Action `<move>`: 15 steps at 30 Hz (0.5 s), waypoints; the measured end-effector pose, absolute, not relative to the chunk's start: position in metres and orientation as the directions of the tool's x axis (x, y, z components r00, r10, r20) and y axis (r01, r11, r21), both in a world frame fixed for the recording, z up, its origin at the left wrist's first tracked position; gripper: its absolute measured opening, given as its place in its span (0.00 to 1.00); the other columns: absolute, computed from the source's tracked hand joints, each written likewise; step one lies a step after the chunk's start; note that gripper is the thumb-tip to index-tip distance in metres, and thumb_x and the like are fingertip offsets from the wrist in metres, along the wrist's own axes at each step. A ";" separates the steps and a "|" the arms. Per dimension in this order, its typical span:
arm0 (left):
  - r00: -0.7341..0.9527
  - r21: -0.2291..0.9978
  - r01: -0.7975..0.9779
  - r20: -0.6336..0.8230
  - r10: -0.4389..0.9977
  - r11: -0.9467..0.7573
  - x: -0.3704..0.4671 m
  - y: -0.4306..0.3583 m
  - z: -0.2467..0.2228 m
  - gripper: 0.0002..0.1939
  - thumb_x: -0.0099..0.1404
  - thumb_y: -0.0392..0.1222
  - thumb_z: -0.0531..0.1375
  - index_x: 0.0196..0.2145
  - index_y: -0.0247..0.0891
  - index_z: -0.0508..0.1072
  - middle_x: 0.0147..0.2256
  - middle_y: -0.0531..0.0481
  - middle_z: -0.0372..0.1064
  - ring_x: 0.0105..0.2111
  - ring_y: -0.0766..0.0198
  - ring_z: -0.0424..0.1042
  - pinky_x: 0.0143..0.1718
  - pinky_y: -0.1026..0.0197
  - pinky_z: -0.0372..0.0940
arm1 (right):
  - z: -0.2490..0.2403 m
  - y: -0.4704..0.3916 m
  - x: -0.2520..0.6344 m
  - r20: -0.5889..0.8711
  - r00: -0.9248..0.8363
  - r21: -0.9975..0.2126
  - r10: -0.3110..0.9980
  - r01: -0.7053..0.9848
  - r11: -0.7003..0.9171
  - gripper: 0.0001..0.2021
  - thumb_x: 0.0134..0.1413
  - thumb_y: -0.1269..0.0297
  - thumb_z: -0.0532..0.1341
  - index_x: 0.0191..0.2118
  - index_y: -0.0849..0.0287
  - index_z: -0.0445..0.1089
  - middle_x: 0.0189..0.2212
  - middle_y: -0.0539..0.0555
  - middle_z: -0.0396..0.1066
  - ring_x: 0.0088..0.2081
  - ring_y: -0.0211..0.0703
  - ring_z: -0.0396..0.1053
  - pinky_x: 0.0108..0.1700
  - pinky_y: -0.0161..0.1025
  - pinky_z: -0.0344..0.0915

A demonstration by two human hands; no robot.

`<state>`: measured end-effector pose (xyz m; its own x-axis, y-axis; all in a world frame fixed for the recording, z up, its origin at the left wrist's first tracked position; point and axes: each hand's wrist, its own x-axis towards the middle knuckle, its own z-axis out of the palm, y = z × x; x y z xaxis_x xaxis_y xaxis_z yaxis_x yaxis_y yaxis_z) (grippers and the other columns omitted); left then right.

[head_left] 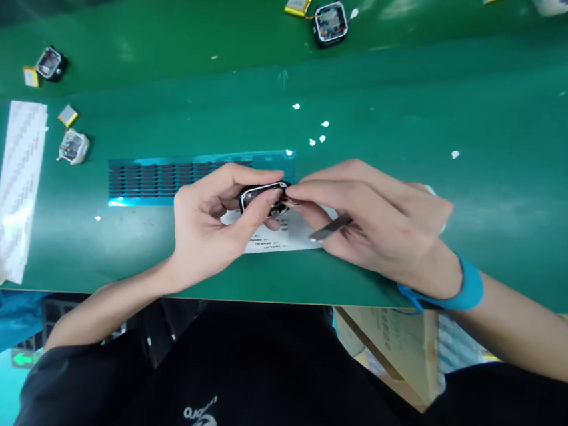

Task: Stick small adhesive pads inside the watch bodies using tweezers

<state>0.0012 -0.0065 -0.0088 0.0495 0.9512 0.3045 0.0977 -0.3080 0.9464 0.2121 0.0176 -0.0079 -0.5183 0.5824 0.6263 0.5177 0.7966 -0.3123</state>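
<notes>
Nearest the camera, a black shirt (258, 378) is noted, its light logo low on the chest. Beyond it, a blue wristband (470, 284) is worn on the right forearm.

The case (251, 195), dark with a pale rim, is held just above the bench (398, 117), in front of the chest. It is gripped by the left hand (217, 220): thumb laid across its face, forefinger along the far edge, the hand closed to the case's thickness. A metal tool (330, 229) is kept within the curled fingers of the right hand (384, 216), its end pointed left and nearward. The right forefinger and thumb are brought almost together at the case's right end; whether a fine reddish strand there is pinched cannot be told.

Key relation: the case lies directly left of the right fingertips, at or near contact. Its long axis is seen running left to right, right end slightly farther away. The left hand is the nearer, being wrapped around it.

Under the hands, a printed sheet (286, 237) is partly covered. Behind, a blue strip (141, 180) bearing dark pieces is laid out. Farther off, white tabs (325, 124) are scattered; at the far side, an opened unit (331, 23) is wired to a battery (298, 4).
</notes>
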 end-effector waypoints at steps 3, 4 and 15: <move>0.061 0.955 0.090 0.278 0.959 -0.282 -0.001 -0.004 -0.009 0.02 0.72 0.39 0.71 0.42 0.40 0.85 0.38 0.50 0.84 0.30 0.67 0.83 0.29 0.67 0.76 | -0.005 0.019 0.211 0.629 -0.505 -0.367 0.591 0.478 0.798 0.12 0.69 0.77 0.65 0.50 0.50 0.74 0.44 0.46 0.85 0.36 0.35 0.82 0.25 0.34 0.66; 0.070 0.961 0.082 0.259 0.963 -0.265 -0.001 -0.004 -0.008 0.02 0.72 0.39 0.71 0.41 0.40 0.84 0.36 0.50 0.84 0.28 0.68 0.81 0.27 0.67 0.75 | -0.005 0.019 0.210 0.633 -0.496 -0.374 0.595 0.476 0.796 0.12 0.69 0.77 0.66 0.49 0.51 0.74 0.43 0.47 0.85 0.36 0.35 0.82 0.24 0.34 0.66; 0.185 0.996 -0.038 -0.072 0.980 0.080 -0.003 0.000 0.003 0.04 0.66 0.39 0.74 0.37 0.38 0.85 0.26 0.55 0.79 0.17 0.68 0.76 0.16 0.70 0.67 | -0.012 0.022 0.215 0.651 -0.514 -0.286 0.559 0.516 0.808 0.17 0.68 0.78 0.63 0.55 0.50 0.75 0.46 0.48 0.85 0.37 0.38 0.83 0.26 0.35 0.68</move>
